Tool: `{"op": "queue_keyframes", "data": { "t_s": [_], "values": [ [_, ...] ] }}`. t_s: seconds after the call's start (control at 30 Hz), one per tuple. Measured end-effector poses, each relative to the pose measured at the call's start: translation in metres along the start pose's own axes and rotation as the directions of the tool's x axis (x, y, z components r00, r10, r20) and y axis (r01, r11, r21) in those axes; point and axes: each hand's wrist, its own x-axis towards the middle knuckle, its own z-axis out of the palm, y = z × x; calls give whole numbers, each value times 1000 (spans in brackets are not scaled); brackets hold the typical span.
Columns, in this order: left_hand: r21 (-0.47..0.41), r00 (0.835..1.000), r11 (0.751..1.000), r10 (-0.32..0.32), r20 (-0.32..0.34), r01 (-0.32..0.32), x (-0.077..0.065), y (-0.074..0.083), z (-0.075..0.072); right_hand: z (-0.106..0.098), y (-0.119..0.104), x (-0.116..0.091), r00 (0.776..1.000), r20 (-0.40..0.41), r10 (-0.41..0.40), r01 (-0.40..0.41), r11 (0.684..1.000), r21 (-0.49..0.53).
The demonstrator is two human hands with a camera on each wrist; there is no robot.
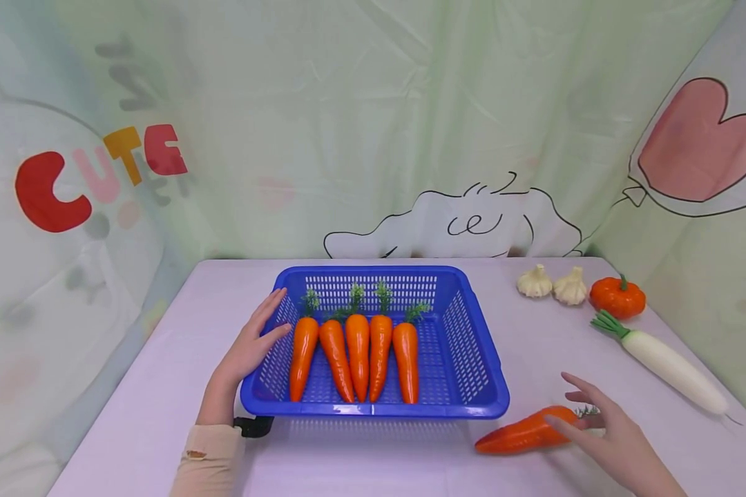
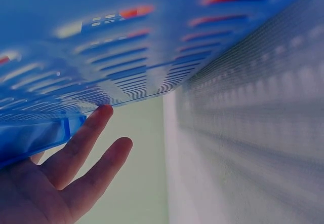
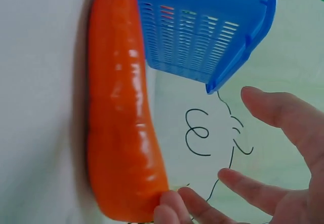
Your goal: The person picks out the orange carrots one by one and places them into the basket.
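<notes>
In the head view a blue plastic basket [image 1: 410,411] holds several orange carrots [image 1: 357,355] side by side, leafy tops toward the back. My left hand [image 1: 257,342] rests against the basket's left side, its fingers extended along the rim. The left wrist view shows two fingers [image 2: 83,145] stretched out beside the slotted wall. To the right of the basket, one more carrot [image 1: 528,431] lies on the table. Over its leafy end is my right hand [image 1: 609,435], fingers spread. In the right wrist view, fingertips [image 3: 172,206] meet the thick end of that carrot, while the thumb stands apart.
Two garlic bulbs [image 1: 553,284], a small orange pumpkin [image 1: 618,297] and a white radish [image 1: 671,369] with a green top lie on the right part of the white table [image 1: 137,414]. A printed curtain [image 1: 298,138] hangs behind and at both sides.
</notes>
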Motion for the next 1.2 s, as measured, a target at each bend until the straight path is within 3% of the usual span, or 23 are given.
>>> {"op": "queue_keyframes", "data": {
  "t_s": [0.17, 0.37, 0.43, 0.5, 0.7, 0.73, 0.77, 0.93, 1.2],
  "values": [
    [-4, 1000, 1000, -12, 5, 12, -7, 22, -3, 8, 15, 6, 997, 52, 56, -55, 998, -28],
    [-7, 1000, 1000, -13, 3, 13, -9, 25, -3, 13, 19, 14, 996, 68, 62, -62, 998, -6],
    [-11, 1000, 1000, -17, 4, 17, -9, 24, -3, 13, 15, 16, 998, 58, 27, -26, 1000, -9],
    [-9, 1000, 1000, -12, 2, 13, -5, 12, -3, 13, 11, 18, 999, 41, -3, 4, 1000, -26],
    [-12, 1000, 1000, -15, 5, 15, -4, 14, -2, 22, 9, 28, 994, -32, -102, 98, 991, -91],
    [-16, 1000, 1000, -16, 6, 16, -5, 15, -2, 23, 8, 28, 993, -40, -111, 107, 990, -89],
    [-15, 1000, 1000, -13, 6, 13, -3, 11, -1, 20, -1, 24, 994, -33, -108, 105, 991, -82],
    [0, 1000, 1000, -4, 2, 4, 6, -13, 2, 25, -3, 27, 986, -60, -156, 151, 986, -72],
    [7, 1000, 1000, 4, -6, -4, 6, -17, 2, 29, -4, 33, 976, -86, -199, 196, 980, -39]
  ]
}}
